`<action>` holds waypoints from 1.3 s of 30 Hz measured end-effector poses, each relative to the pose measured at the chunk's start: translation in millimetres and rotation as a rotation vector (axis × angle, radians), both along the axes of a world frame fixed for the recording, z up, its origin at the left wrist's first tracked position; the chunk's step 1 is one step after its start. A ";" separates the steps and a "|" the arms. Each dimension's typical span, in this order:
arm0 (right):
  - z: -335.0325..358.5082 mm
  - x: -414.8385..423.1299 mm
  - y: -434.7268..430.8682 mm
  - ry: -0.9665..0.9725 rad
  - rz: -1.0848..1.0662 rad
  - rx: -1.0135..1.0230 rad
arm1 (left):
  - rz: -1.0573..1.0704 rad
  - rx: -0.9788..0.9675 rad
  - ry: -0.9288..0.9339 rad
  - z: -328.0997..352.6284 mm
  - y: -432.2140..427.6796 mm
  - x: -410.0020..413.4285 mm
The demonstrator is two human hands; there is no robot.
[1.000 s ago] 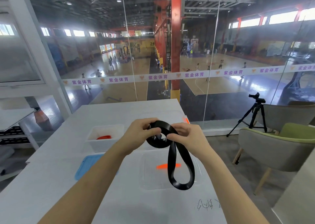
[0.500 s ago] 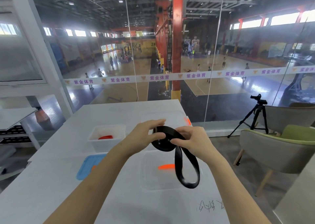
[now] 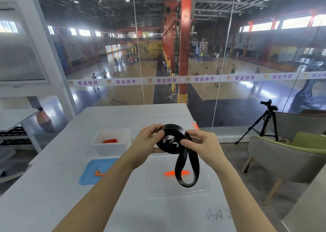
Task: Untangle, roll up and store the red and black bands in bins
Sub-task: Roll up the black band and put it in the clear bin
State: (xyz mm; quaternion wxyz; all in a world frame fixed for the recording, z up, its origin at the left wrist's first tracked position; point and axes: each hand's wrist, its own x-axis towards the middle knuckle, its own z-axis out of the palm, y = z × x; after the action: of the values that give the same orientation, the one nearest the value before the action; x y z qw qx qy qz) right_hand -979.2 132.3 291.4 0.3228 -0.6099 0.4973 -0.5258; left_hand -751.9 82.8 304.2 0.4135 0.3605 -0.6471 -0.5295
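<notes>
Black band is half rolled: a flat coil sits between both hands above the bench, its loose loop hanging over the clear bin. The left grip clamps the coil's left edge between thumb and fingers; the right grip pinches the right edge, where the loop leaves. The red band lies in the white bin. Rolling looks partway done. Next, the loop needs winding round the coil under even tension, so the wraps don't spring loose.
</notes>
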 end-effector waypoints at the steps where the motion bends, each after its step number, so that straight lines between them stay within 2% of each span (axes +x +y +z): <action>1: 1.3 0.0 -1.0 0.038 -0.002 0.007 | 0.003 -0.004 -0.062 -2.1 -1.7 1.6; 5: 2.2 3.3 -5.3 0.242 0.006 0.010 | 0.041 -0.178 -0.371 1.3 -3.9 0.5; 7: 1.6 7.8 -7.5 0.264 0.013 0.006 | 0.042 -0.299 -0.509 2.7 -3.0 -6.4; 9: 1.0 10.3 -9.3 0.233 0.028 0.000 | 0.058 -0.351 -0.536 0.1 -3.4 -10.6; 11: -0.2 9.8 -10.3 0.173 0.051 0.007 | 0.075 -0.311 -0.468 -2.0 -4.2 -10.2; 16: -9.7 2.4 -9.7 0.099 0.053 0.024 | 0.088 -0.053 -0.040 -10.1 -3.3 -7.1; 20: -10.9 -0.6 -12.8 0.081 0.001 0.002 | 0.096 0.104 0.198 -21.9 -0.2 -13.5; 22: -12.1 -3.7 -14.3 0.092 -0.007 0.011 | 0.076 0.140 0.181 -26.7 1.8 -16.6; 23: -13.0 -5.8 -14.9 0.103 -0.010 0.019 | 0.079 0.119 0.100 -26.7 2.4 -17.7; 26: -16.2 -9.6 -14.2 0.169 0.012 0.038 | 0.061 -0.035 -0.199 -25.7 3.6 -21.8; 29: -17.6 -5.7 -14.5 0.199 0.040 0.045 | 0.048 -0.211 -0.354 -23.2 5.2 -29.6; 35: -25.2 -11.6 -14.8 0.079 0.045 0.086 | 0.101 -0.159 -0.228 -24.9 -0.7 -32.4; 39: -50.2 -32.5 -12.0 -0.058 -0.123 0.104 | 0.235 -0.080 -0.063 -21.2 -13.2 -23.6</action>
State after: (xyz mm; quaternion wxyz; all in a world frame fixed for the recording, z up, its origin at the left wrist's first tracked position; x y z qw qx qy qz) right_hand -1011.8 120.3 241.2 0.3355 -0.5453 0.5507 -0.5356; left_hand -775.6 69.6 283.0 0.4661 0.4334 -0.6339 -0.4394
